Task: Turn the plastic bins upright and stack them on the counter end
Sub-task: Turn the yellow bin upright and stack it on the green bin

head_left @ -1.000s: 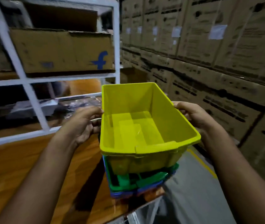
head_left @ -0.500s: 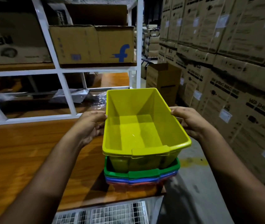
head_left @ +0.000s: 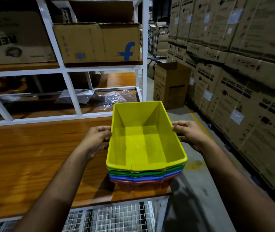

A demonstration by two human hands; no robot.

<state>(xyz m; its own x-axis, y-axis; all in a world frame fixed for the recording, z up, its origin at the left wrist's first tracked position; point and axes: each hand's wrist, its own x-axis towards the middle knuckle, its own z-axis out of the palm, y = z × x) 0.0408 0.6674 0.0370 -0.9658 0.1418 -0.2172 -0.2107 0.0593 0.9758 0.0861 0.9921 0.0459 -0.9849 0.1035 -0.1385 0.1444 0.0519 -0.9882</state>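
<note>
Counter (head_left: pixel 32 156): wooden, its right end bears the stack
Stack: green bin (head_left: pixel 133 173), blue bin (head_left: pixel 125 179), red bin (head_left: pixel 130 185), nested upright
Yellow bin (head_left: pixel 143 141): topmost, seated to save space
Left hand (head_left: pixel 96 139): fingers curled on rim, steadying
Right hand (head_left: pixel 190 134): grips opposite rim

A bright yellow rectangular plastic bin (head_left: pixel 145 141) sat upright, open side up and empty, nested as the top of a stack. Beneath it, only the rims of three more upright bins showed: a green bin (head_left: pixel 152 173), then a blue bin (head_left: pixel 148 178), then a red bin (head_left: pixel 143 183) at the bottom. The stack stood at the right-hand end of a glossy wooden tabletop (head_left: pixel 32 158), close to its front corner.
</note>
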